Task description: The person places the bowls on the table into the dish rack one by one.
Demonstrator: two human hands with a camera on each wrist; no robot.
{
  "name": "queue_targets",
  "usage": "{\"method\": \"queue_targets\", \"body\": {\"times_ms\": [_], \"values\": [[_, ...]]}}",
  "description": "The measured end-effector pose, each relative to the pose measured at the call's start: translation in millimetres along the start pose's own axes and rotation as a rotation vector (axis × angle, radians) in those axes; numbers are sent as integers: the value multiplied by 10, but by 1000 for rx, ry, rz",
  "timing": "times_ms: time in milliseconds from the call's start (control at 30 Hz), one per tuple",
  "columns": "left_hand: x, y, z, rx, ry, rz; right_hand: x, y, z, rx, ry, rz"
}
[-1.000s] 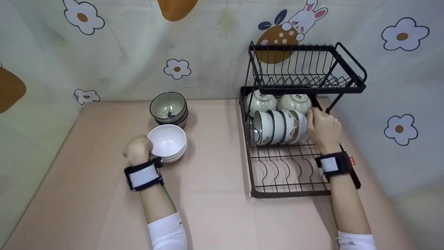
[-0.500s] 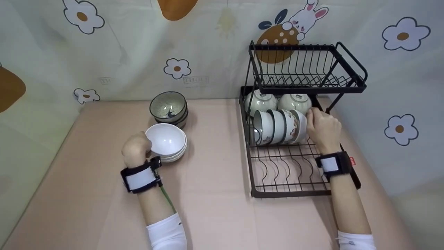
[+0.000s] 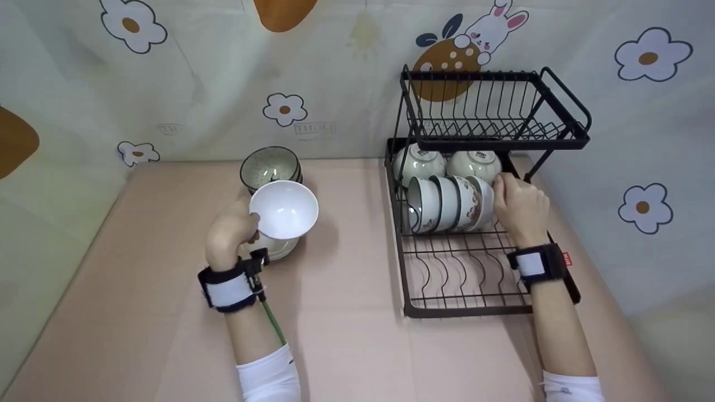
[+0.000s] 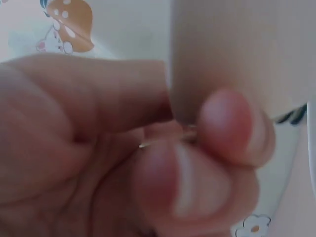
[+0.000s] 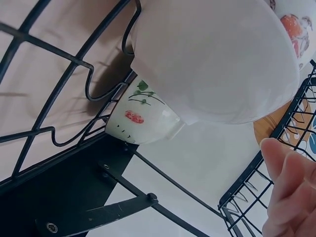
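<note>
My left hand (image 3: 230, 230) pinches the rim of a white bowl (image 3: 286, 209), thumb and fingers at its left side. That bowl is held over the remaining stacked white bowls (image 3: 279, 249); in the left wrist view its wall (image 4: 237, 49) stands between curled fingertips. My right hand (image 3: 522, 206), loosely curled, is beside the rightmost white bowl (image 3: 486, 204) in the black dish rack (image 3: 469, 311). In the right wrist view its fingers (image 5: 289, 182) show nothing in them, close below that bowl's round underside (image 5: 217, 64).
Grey-green bowls (image 3: 271, 167) stand stacked behind the white ones. Several patterned bowls (image 3: 447, 204) stand on edge in the rack's lower tier, with upturned pale bowls (image 3: 473, 166) behind them. The rack's upper tier (image 3: 497, 142) overhangs the back part.
My left hand has lifted the top white bowl off the stack and moved it slightly right and back, over the dark bowls' edge in view. The right hand has stayed in place.
</note>
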State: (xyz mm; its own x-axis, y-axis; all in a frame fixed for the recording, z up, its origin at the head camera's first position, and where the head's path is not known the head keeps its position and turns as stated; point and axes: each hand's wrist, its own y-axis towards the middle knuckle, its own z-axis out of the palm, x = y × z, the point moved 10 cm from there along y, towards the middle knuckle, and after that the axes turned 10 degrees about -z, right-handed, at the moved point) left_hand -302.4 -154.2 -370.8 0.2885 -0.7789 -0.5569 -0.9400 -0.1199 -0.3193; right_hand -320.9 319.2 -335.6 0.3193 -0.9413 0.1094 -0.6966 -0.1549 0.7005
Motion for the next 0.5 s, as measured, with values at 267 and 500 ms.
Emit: {"method": "queue_targets", "body": {"times_ms": [267,500], "values": [[-371,-21,90,-16,-9,122,53,11,-10,-11,17,-27],[-710,8,239,-94,20,179,197,33,-35,-8,61,-77]]}}
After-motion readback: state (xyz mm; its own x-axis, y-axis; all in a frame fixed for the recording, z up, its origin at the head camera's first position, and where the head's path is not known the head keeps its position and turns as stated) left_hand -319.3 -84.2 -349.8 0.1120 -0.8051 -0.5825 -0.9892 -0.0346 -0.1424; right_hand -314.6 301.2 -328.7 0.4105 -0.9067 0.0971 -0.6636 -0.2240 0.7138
